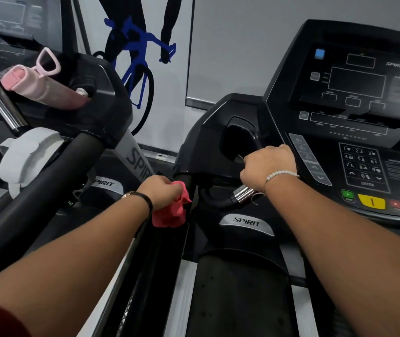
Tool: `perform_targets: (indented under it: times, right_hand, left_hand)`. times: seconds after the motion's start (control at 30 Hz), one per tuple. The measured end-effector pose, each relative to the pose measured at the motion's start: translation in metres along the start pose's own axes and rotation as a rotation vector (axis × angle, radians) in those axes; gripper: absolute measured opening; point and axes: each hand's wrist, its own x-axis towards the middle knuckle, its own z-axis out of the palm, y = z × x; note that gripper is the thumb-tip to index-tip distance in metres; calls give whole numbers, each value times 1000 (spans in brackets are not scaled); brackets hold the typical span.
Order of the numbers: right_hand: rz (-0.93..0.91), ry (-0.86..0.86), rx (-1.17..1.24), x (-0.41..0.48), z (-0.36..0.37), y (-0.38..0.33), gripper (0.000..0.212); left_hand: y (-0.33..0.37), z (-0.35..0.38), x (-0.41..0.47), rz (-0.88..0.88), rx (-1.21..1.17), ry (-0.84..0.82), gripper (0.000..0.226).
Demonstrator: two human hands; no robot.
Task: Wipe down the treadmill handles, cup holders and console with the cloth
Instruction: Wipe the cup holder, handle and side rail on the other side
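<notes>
Gym. Left hand (162,190), fingers clenched on cloth (169,216), presses side handle (164,244) to wipe; right hand (269,166) fingers wrap chrome grip (244,193), likely bracing.

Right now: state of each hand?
Left hand: gripping the cloth.
Right hand: curled round the handle.

To my left I note a neighbouring treadmill (111,98) with a pink bottle (45,90) standing tilted in its cup holder. A white towel or paper wipe (27,154), material unclear, lies draped over its side rail. On the wall behind, I record a black cyclist graphic (135,57) with a blue bicycle.
</notes>
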Motion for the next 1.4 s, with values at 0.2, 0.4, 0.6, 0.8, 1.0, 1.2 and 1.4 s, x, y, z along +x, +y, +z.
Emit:
perform_targets:
  times: [0.2, 0.4, 0.6, 0.8, 1.0, 1.2, 1.4]
  right_hand:
    - [3, -11, 6, 0, 0, 0, 21]
    - [-3, 10, 6, -1, 0, -2, 21]
    - [-9, -6, -7, -3, -3, -1, 19]
    - [11, -15, -25, 0, -2, -3, 20]
    - [22, -7, -10, -1, -2, -2, 18]
    - [17, 7, -13, -4, -3, -3, 22]
    - [17, -2, -32, -4, -2, -3, 24]
  left_hand:
    - [9, 42, -11, 301, 660, 108, 35]
    - [-2, 35, 6, 362, 492, -54, 70]
    - [-14, 26, 9, -78, -142, -36, 53]
    - [-7, 19, 13, -128, -26, -160, 56]
    - [14, 50, -28, 94, 659, 103, 55]
    - [4, 60, -58, 373, 709, 27, 63]
    - [16, 56, -18, 28, 390, 28, 92]
